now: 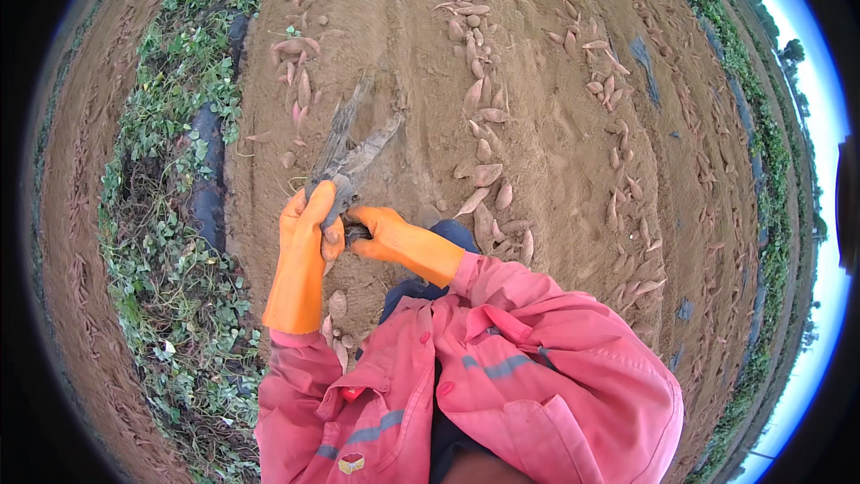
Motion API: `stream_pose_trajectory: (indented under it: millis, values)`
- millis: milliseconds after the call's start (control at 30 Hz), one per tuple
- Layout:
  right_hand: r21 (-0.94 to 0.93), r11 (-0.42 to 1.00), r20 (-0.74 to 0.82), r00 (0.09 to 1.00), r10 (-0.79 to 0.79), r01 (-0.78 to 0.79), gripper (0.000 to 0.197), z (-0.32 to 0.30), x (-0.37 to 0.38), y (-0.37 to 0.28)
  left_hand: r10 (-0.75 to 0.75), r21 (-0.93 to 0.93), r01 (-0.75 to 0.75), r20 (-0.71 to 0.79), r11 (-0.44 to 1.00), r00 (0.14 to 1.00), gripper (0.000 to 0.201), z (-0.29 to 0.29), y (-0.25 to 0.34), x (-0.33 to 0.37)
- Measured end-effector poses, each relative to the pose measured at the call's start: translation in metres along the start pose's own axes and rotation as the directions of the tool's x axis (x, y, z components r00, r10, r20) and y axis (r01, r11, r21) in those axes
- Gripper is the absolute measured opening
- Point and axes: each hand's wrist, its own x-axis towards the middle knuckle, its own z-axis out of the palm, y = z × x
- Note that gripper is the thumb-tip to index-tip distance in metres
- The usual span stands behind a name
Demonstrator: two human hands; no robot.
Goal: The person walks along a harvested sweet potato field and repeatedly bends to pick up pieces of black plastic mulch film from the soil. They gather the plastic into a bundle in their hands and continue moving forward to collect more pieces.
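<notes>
A crumpled, soil-covered strip of dark plastic film (356, 159) hangs in front of me, its far end split into two tails that blur over the soil. My left hand (309, 220), in an orange rubber glove, is closed around the bunched near end, thumb on top. Close beside it on the right, my right hand (387, 237), gloved alike, has its fingers curled on a dark bit of the same film. The right fingertips are partly hidden. Below my hands, a few sweet potatoes (337, 305) lie on the soil near my jacket.
Rows of dug sweet potatoes (485, 175) run away from me over brown soil (412, 63). Green vines (170, 170) cover a ridge on the left, with black film (209, 179) along its edge. Another torn film piece (643, 67) lies farther right.
</notes>
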Motion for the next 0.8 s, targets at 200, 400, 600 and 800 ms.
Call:
stream_pose_trajectory:
  millis: [200,400,600,800]
  values:
    - [0.112,0.987,0.226,0.965,-0.135,0.112,0.068,-0.022,0.053,0.031,0.096,-0.008,-0.099,-0.183,0.995,0.978,0.029,0.005,0.035,0.018]
    - [0.727,0.507,0.397,0.886,0.239,-0.463,0.071,-0.096,0.103,0.126,0.064,0.159,-0.017,-0.299,0.987,0.952,0.028,0.035,0.052,0.055]
    - [0.868,-0.351,0.434,0.880,0.192,-0.351,0.060,-0.129,0.195,0.131,-0.085,0.407,0.229,-0.342,0.884,0.936,0.031,0.101,0.091,0.076]
    - [0.933,-0.357,0.241,0.827,0.507,-0.053,0.047,-0.150,0.341,0.149,-0.229,0.418,0.440,-0.466,0.794,0.855,0.029,0.125,0.100,0.093]
